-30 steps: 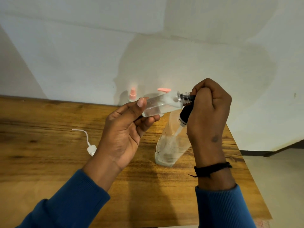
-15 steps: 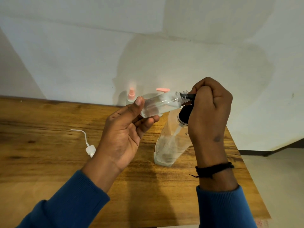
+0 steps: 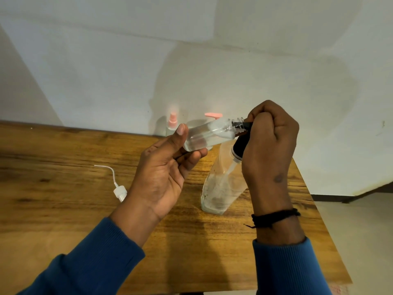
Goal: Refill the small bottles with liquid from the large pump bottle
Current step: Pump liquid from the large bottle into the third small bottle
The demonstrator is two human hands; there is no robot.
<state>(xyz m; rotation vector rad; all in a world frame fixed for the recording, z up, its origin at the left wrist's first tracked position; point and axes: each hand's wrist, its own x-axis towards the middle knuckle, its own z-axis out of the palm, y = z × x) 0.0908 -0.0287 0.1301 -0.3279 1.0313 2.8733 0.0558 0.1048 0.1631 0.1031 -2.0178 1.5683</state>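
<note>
Head view, from the left of the frame: a white spray cap with a thin tube [image 3: 119, 188] lies on the wooden table [image 3: 53, 167]. Just right of it, the left hand [image 3: 163, 173] pinches the base of a small clear bottle [image 3: 209, 134] between thumb and fingers, holding it tilted near the frame's centre. Behind it, by the wall, stand two pink-topped bottles [image 3: 172, 123]. Right of centre, the large pump bottle [image 3: 221, 186] leans on the table, the right hand's [image 3: 268, 145] grip curled round its black pump head [image 3: 240, 147], whose nozzle meets the small bottle's mouth.
</note>
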